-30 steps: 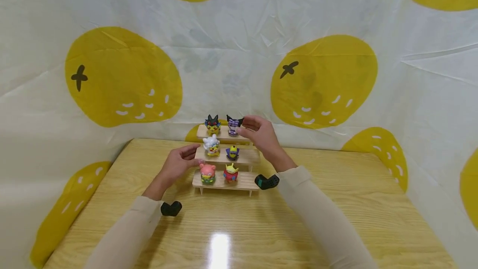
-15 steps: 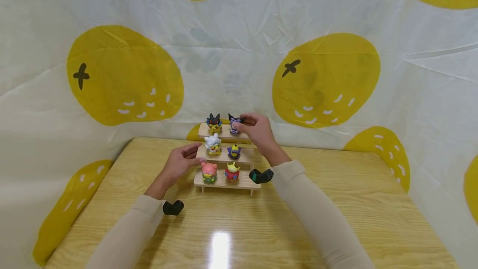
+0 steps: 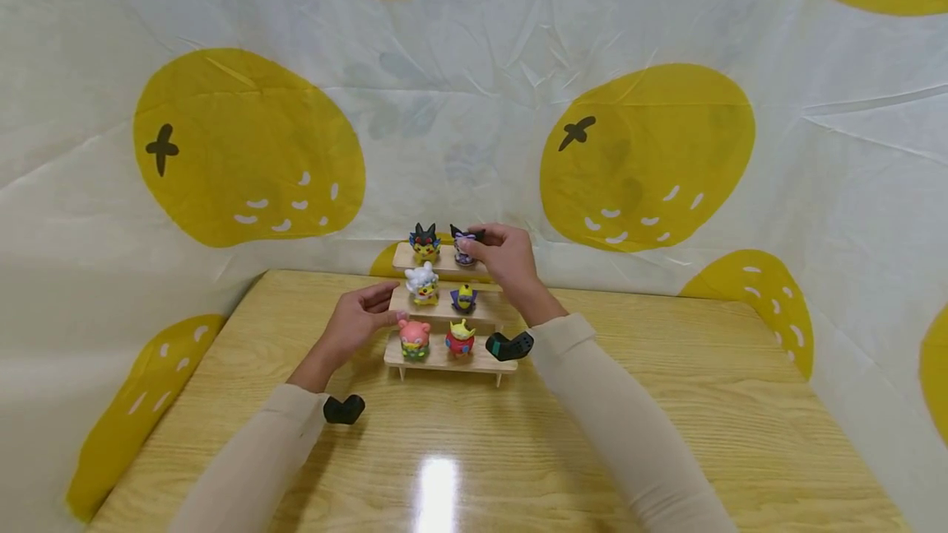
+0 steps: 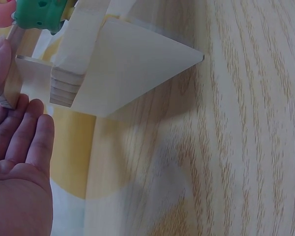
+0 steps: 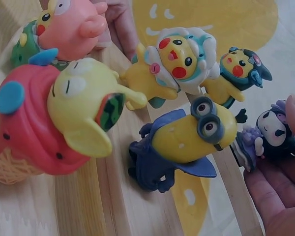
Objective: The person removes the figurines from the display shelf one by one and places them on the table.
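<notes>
A three-tier wooden display stand [image 3: 480, 359] holds several small figurines. My left hand [image 3: 355, 322] pinches the left end of its middle shelf, thumb on one face and fingertips against the other in the left wrist view. On the top shelf, my right hand [image 3: 511, 257] holds a black-and-purple figurine [image 5: 273, 129] between thumb and fingers. Left of it stands a dark-eared yellow figurine [image 3: 425, 245]. The middle shelf bears a white-hooded yellow figurine [image 3: 422, 285] and a purple-caped minion figurine [image 3: 464, 298]. Below are a pink figurine [image 3: 414, 340] and a red figurine with a yellow-green head [image 3: 460, 340].
The stand is on a wood-grain table [image 3: 592, 434], near its back edge. A white cloth backdrop [image 3: 459, 146] with large yellow fruit prints hangs behind and at the sides. Black wrist devices [image 3: 344, 410] sit at both cuffs.
My right hand has moved slightly left and closed around the black-and-purple figurine, thumb now across its front. The figurine shifts only slightly on the top shelf. The left hand stays at the middle shelf's end.
</notes>
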Tool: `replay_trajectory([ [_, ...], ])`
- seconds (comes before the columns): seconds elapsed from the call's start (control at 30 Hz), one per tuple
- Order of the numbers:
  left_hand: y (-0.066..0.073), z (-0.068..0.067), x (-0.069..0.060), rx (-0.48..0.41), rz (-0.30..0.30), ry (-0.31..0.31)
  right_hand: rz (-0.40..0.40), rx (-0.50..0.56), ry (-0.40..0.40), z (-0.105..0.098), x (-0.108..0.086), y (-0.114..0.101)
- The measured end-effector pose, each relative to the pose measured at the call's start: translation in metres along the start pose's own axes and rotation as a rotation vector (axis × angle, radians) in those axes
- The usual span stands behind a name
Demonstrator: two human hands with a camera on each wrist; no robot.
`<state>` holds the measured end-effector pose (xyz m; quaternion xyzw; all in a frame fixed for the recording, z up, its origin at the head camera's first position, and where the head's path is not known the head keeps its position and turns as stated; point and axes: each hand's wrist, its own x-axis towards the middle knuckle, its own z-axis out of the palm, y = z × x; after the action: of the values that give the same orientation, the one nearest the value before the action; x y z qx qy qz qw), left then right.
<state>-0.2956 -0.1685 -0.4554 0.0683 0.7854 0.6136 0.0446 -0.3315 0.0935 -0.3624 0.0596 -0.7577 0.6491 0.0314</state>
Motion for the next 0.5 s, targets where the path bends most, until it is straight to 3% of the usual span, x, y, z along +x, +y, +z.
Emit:
replay_trajectory([
  [0.5,-0.0003,0.0006,-0.0010,-0.012,-0.001,-0.003,0.044,0.013,-0.015,-0.0010,-0.0017,-0.0045],
])
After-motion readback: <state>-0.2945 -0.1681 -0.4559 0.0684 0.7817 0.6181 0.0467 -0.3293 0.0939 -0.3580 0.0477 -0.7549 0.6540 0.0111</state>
